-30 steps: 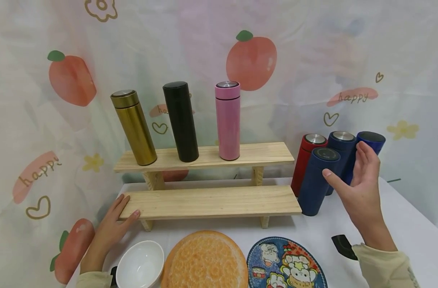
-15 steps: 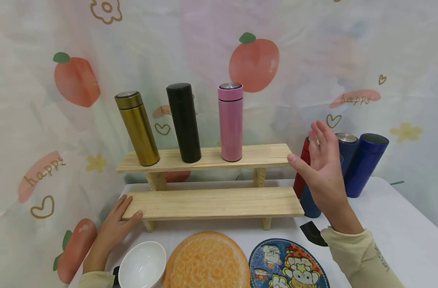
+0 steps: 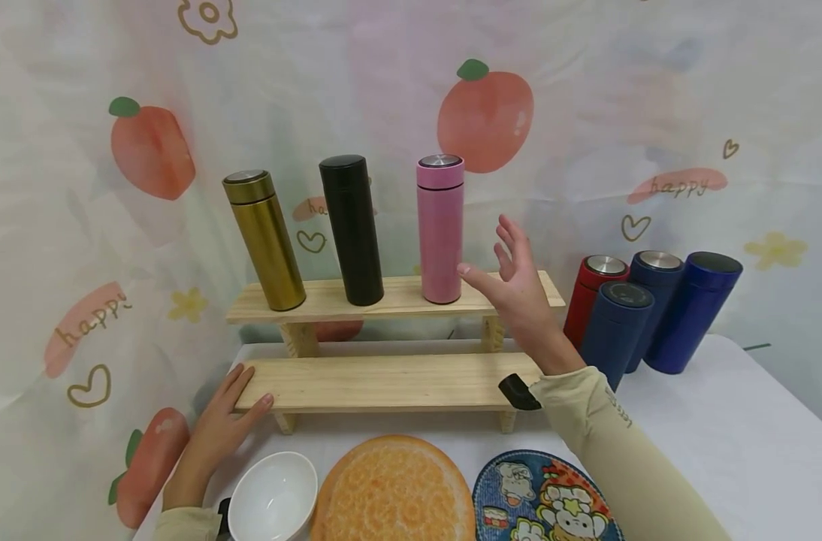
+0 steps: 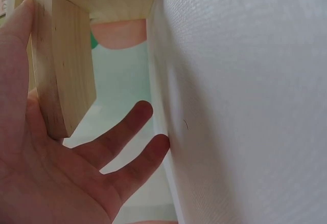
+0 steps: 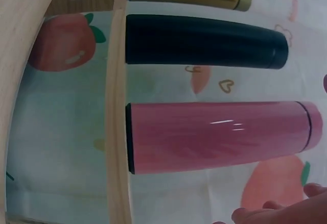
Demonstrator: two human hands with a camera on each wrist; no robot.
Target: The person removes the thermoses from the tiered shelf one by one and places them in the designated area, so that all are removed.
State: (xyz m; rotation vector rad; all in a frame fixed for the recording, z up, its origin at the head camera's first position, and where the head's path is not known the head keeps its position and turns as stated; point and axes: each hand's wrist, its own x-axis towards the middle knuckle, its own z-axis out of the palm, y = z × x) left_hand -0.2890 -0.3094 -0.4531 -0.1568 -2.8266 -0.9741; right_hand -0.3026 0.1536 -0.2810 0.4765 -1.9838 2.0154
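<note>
My left hand [image 3: 216, 423] rests on the left end of the lower step of a two-tier wooden shelf [image 3: 384, 383]. In the left wrist view, two of its fingers [image 4: 138, 170] reach out straight beyond the board's end. My right hand [image 3: 519, 297], thumb and fingers spread apart, is just right of a pink thermos [image 3: 441, 233] on the upper step. Its thumb tip overlaps the thermos's lower right edge in the head view. A black thermos [image 3: 352, 233] and a gold thermos [image 3: 265, 240] stand farther left on that step.
Right of the shelf stand a red thermos [image 3: 580, 300], two dark blue ones and a bright blue thermos [image 3: 695, 312]. In front lie a white bowl [image 3: 273, 496], a round bread-patterned mat [image 3: 394, 488] and a round cartoon mat [image 3: 542, 496]. A printed cloth [image 3: 573, 113] hangs behind.
My right hand has moved left from beside the blue thermoses, past the red one, to the pink thermos, with its fingers spread. My left hand has stayed on the shelf.
</note>
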